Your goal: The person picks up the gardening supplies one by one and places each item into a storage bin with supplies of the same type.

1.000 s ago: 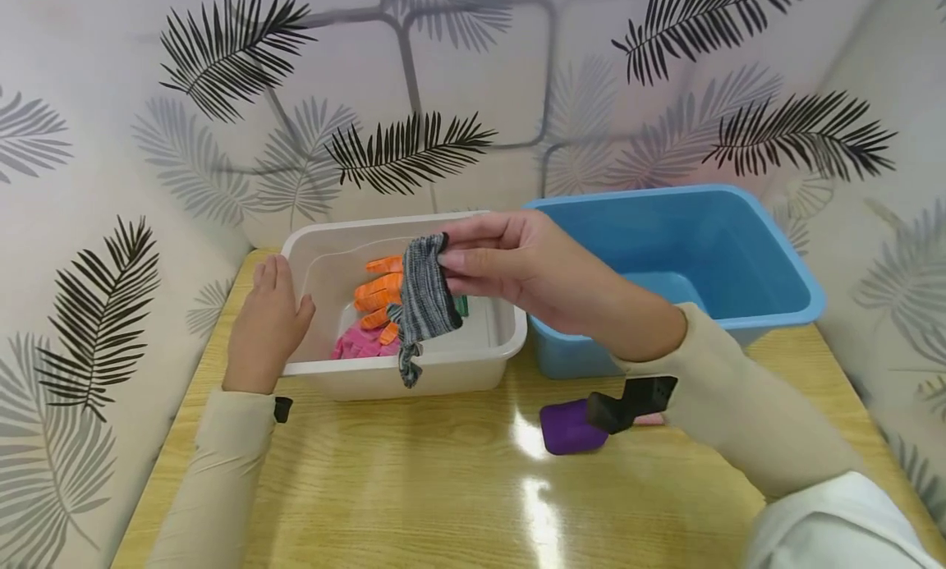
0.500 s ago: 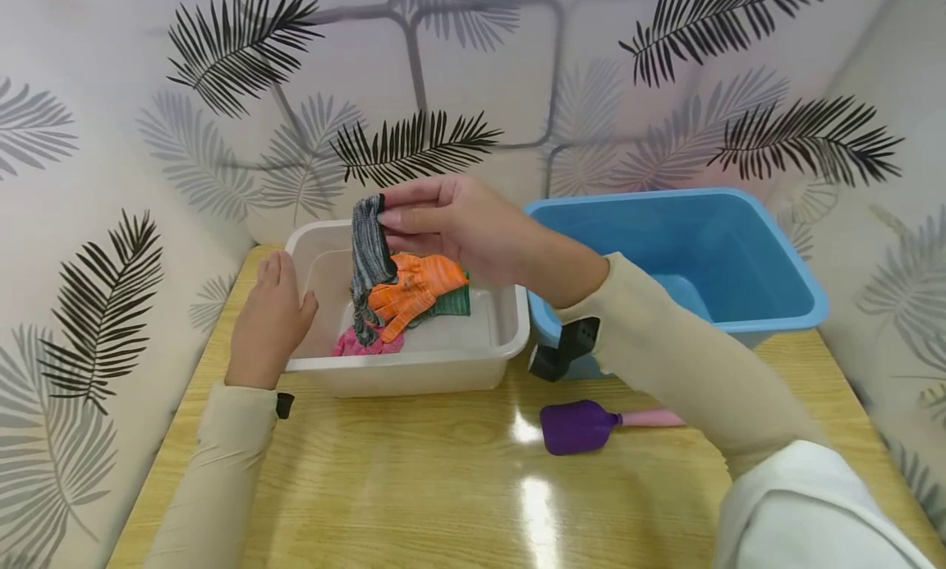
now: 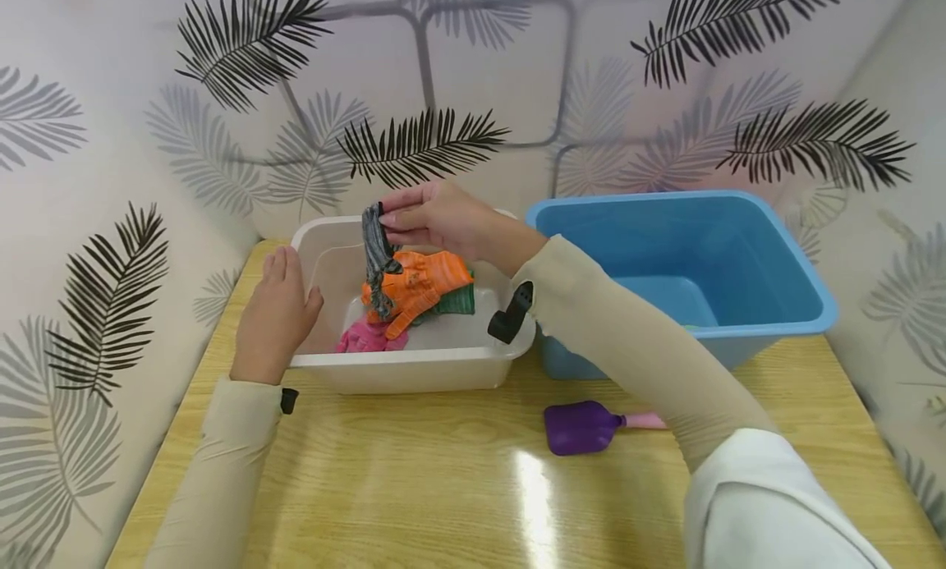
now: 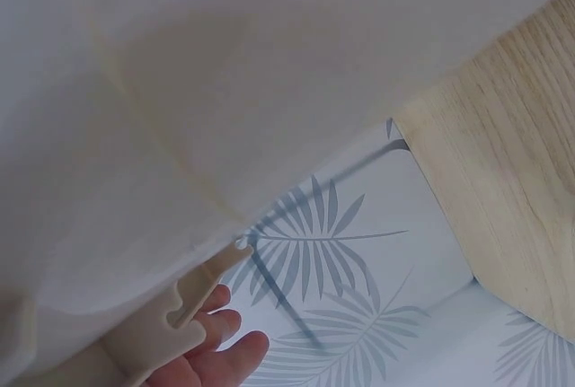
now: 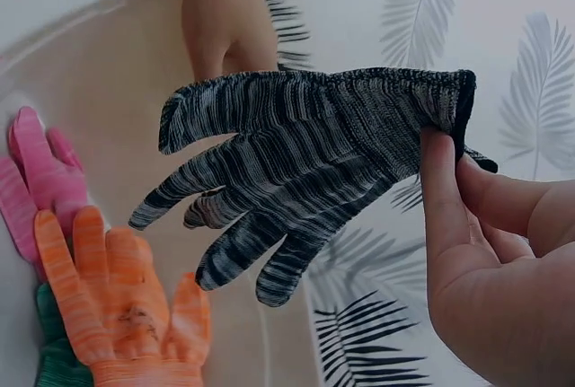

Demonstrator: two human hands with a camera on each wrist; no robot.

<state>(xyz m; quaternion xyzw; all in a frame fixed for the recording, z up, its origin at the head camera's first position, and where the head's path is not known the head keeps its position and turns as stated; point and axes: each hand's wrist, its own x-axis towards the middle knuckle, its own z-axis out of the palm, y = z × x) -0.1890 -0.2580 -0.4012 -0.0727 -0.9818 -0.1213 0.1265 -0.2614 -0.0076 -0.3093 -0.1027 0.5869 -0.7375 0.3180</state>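
My right hand (image 3: 436, 217) pinches the cuff of a grey and black knit glove (image 5: 278, 136) between thumb and fingers. The glove hangs fingers-down over the white basin (image 3: 399, 376). Inside the basin lie an orange glove (image 3: 421, 283), a pink glove (image 3: 365, 337) and part of a green glove (image 3: 458, 298), the orange one overlapping the others. My left hand (image 3: 277, 314) rests on the basin's left rim, fingers extended and thumb toward the inside. In the left wrist view, fingertips (image 4: 243, 351) show just past the rim, while the rest of that hand is hidden.
A blue basin (image 3: 769, 327) stands to the right, close beside the white one. In front of it on the wooden table (image 3: 414, 487) lies a purple spatula (image 3: 580, 428) with a pink handle, partly behind my right sleeve. A leaf-patterned wall covering (image 3: 473, 76) rises behind the basins.
My right hand has moved left and away from me with the grey and black glove, bringing more of the orange and green gloves into view. My left hand has stayed at the rim.
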